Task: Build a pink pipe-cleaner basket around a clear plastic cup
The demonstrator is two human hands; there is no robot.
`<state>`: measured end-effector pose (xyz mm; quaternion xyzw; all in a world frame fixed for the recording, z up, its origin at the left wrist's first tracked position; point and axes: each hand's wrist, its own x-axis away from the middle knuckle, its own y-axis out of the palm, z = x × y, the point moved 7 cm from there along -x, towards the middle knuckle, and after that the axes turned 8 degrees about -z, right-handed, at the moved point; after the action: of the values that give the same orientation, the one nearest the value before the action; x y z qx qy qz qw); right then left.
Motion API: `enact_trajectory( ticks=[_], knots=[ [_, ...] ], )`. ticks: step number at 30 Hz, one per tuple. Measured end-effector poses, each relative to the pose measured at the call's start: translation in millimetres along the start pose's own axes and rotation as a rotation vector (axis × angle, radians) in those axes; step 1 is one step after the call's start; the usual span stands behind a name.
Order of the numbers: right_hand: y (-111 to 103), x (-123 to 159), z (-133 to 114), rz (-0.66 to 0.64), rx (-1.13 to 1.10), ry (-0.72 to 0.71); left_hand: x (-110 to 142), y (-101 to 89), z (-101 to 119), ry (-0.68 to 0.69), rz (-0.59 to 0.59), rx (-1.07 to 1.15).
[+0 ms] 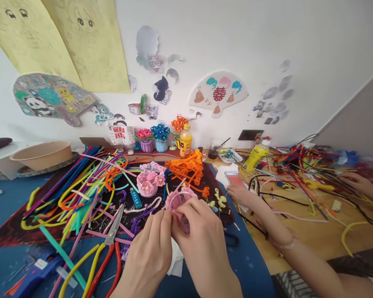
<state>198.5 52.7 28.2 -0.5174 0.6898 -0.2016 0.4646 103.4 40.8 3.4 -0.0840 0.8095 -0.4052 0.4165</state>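
Note:
In the middle of the head view, both hands meet at a small clear cup trimmed with fuzzy pink pipe cleaner. My left hand is closed, its fingers pinching at the cup's near side. With curled fingers, my right hand grips the same cup from the right; its thumb lies near the left fingertips. The hands hide much of the cup's lower part. Just beyond stands a pink pipe-cleaner flower pot. Scissors with red handles lie left of my left hand, their blades partly spread.
Loose coloured pipe cleaners cover the left of the table. Orange pipe-cleaner pieces lie behind the cup. A blue glue gun rests at lower left. A drink bottle stands near the wall. Another person's arm reaches in at right.

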Motion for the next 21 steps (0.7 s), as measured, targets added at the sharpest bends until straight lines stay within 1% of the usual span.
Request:
enact_trajectory(
  ticks=[3, 6, 8, 11, 12, 14, 16, 18, 19, 20, 21],
  knots=[
    [6, -5, 0, -0.036, 0.078, 0.0, -6, -0.1, -7, -0.059, 0.011, 0.024],
    [13, -7, 7, -0.061, 0.106, 0.013, -9, -5.3, -26, -0.201, 0.048, 0.038],
    [13, -9, 19, -0.044, -0.012, 0.079, -10, -10.9, -38, -0.269, 0.079, 0.065],
    [8, -12, 36, -0.005, -0.347, 0.136, -8, -15.4, -52, -0.348, 0.077, 0.127],
    [9, -13, 39, -0.018, -0.456, 0.139, -6, -15.2, -57, -0.391, 0.064, 0.127],
    [11, -14, 46, -0.05, -0.632, 0.18, 1, -9.3, -64, -0.456, -0.017, 0.097],
    [15, -14, 49, -0.098, -0.755, 0.208, 9, 1.3, -67, -0.453, -0.151, 0.018],
    [19, -13, 49, -0.141, -0.832, 0.209, 16, 11.0, -68, -0.426, -0.273, -0.05],
    [20, -13, 49, -0.152, -0.855, 0.205, 19, 12.7, -68, -0.426, -0.296, -0.04],
    [20, -12, 48, -0.159, -0.867, 0.203, 19, 11.1, -69, -0.439, -0.283, 0.006],
    [19, -12, 47, -0.161, -0.867, 0.203, 18, 6.8, -69, -0.456, -0.24, 0.083]
  ],
)
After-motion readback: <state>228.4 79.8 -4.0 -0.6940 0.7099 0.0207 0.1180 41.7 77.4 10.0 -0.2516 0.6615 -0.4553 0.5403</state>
